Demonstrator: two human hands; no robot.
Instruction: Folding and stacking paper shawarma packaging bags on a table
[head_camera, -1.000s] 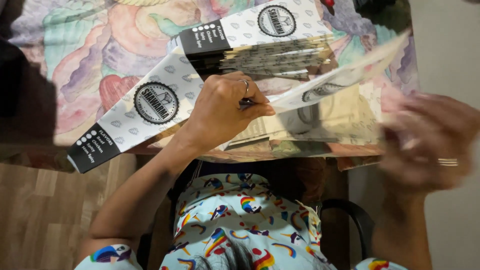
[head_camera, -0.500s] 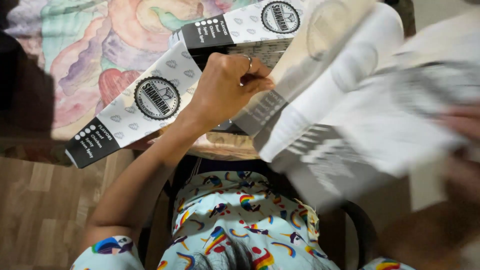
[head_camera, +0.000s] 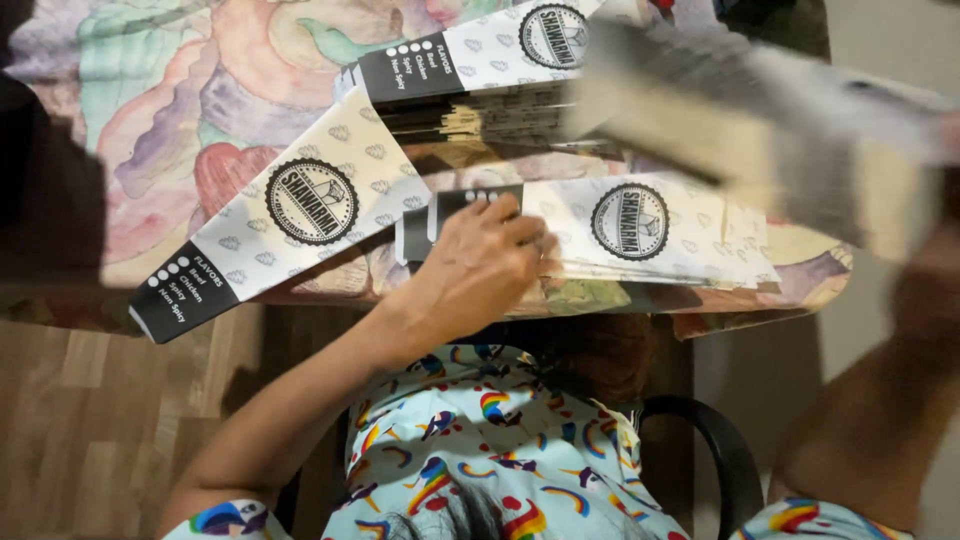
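Nearest to the camera is the person's lap in a cloth with rainbow prints (head_camera: 500, 440), and beside it the dark rim of a chair (head_camera: 720, 450). Just above, the left hand (head_camera: 480, 265) lies flat on the dark end of a long paper sleeve (head_camera: 640, 225), white with a round black emblem; its fingers are close together and bent a little, pressing down on the paper and not closed around it. This sleeve lies near the front edge of the table, on the colourful painted tablecloth (head_camera: 180, 120). Another sleeve (head_camera: 290, 225) lies slanted to the left, its dark tip hanging over the table edge, so I think a small push from the forearm could send it to the floor. Farther back a stack of sleeves (head_camera: 480, 95) rests. On the right, a blurred bundle of sleeves (head_camera: 760, 130) is in the air; the right hand is too blurred to tell how its fingers stand, and loose pieces might slip out of it.
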